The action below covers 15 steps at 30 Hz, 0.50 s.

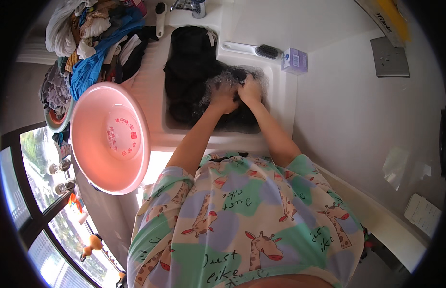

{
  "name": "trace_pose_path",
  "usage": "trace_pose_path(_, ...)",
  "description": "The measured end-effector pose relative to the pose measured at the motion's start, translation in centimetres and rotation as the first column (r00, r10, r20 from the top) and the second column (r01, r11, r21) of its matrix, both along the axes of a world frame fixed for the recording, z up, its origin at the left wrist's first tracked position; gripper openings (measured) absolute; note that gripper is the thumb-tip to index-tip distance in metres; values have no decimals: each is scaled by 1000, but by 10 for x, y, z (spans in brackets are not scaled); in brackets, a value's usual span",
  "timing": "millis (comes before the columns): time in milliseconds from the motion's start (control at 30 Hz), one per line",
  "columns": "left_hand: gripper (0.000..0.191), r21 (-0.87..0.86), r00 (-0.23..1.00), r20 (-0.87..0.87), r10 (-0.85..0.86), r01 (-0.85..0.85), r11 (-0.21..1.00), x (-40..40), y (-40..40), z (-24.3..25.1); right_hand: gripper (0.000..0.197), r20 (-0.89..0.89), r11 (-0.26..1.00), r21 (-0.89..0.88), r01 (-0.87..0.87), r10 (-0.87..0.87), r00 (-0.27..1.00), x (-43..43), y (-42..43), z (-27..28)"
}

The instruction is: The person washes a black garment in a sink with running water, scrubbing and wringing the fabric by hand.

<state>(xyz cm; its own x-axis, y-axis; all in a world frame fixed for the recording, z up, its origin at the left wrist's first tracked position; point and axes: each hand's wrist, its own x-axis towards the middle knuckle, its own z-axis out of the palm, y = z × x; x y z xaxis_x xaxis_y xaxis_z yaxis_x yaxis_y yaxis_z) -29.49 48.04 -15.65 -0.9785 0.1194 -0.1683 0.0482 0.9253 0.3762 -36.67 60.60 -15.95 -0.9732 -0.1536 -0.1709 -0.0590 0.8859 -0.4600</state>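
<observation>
Black cloth (194, 72) fills much of the white laundry sink (291, 108), partly under sudsy water. My right hand (250, 90) grips a bunched part of this cloth near the sink's right side, with foam around it. Beside it, my left hand (224, 95) is partly in the suds; its fingers are blurred and partly hidden, so its grip is unclear. A white-handled scrub brush (241, 48) and a purple and white box (295, 61) rest on the ledge behind my hands. A second scrub brush (160, 19) lies near the tap (188, 5).
An empty pink plastic basin (80, 144) stands at the left on the ribbed washboard side. Behind it is a heap of mixed clothes (96, 46), with more laundry in a pale green basin (57, 124). A wall rises at the right; windows are at the lower left.
</observation>
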Motion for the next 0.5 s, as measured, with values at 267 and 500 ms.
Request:
trace_pose_path(267, 120, 595, 925, -201, 322, -146, 791, 21, -22, 58, 31, 397, 287, -847, 447, -218, 892, 2, -10, 140)
trace_pose_path(500, 102, 924, 978, 88, 191, -152, 351, 7, -37, 110, 25, 167, 47, -985, 164, 62, 984, 24, -46, 276)
